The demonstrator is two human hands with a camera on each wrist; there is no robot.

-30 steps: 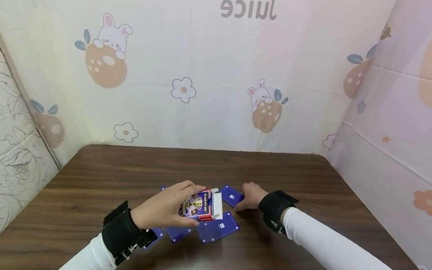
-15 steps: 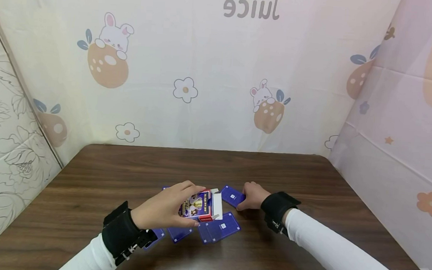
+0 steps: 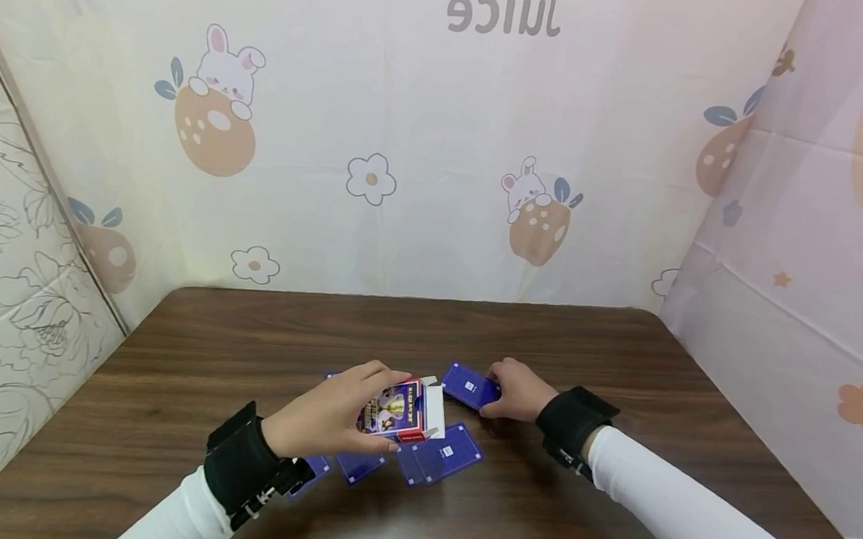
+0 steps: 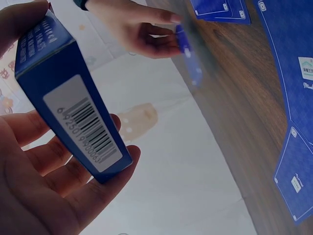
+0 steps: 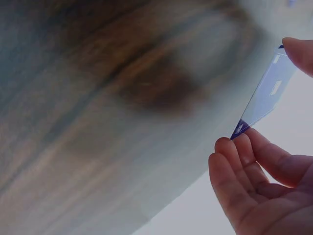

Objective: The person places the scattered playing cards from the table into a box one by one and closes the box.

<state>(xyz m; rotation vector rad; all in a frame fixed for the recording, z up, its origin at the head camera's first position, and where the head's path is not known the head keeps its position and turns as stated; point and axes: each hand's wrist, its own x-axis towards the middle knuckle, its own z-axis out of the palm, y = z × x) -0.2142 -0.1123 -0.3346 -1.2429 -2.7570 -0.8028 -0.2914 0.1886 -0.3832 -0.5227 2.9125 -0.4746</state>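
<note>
My left hand [image 3: 339,409] grips a small card box [image 3: 395,409] above the table, thumb on one edge and fingers on the other. Its white end flap stands open toward the right. The left wrist view shows the barcode side of the box [image 4: 83,125]. To the right, my right hand [image 3: 522,391] pinches a blue playing card [image 3: 467,384] at its edge, between thumb and fingertips. In the right wrist view that card [image 5: 269,90] is tilted and clear of the table. Whether it is one card or more I cannot tell.
Several blue cards [image 3: 443,456] lie face down on the dark wooden table [image 3: 307,328], around and below the box; my left hand partly hides some of them. A printed cloth [image 3: 441,136] hangs along the back of the table, and another runs down the right side.
The right hand has lifted the blue card slightly off the table and shifted a little to the right. The left hand and the box stay in place.
</note>
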